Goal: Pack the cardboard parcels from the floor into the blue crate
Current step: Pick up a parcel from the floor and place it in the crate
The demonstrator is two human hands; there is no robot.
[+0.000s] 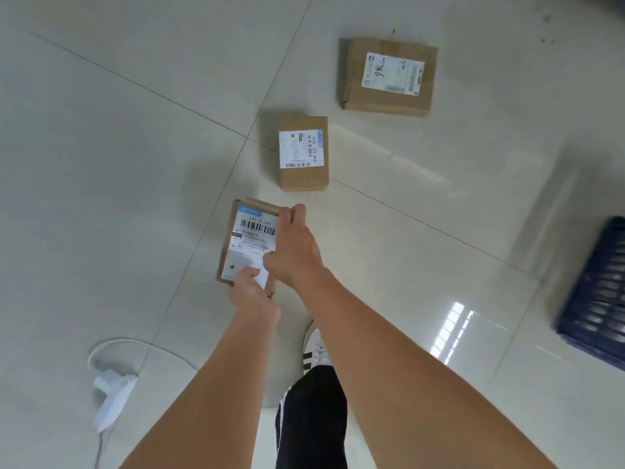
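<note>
Head view, on the tiled floor (pixel 101 164) near a grout crossing: nearest cardboard parcel (pixel 248 242), label up, gripped by both hands. Left hand (pixel 252 292) curled on its near end, thumb over the label; right hand (pixel 293 252) clamped along its right edge, fingers wrapped at the far corner. Beyond, apart: small labelled parcel (pixel 303 154), then larger parcel (pixel 389 76). Blue crate (pixel 598 292) at the right edge, well apart. White plug and cord (pixel 113 390) lower left; striped shoe (pixel 314 350) below the arms.
</note>
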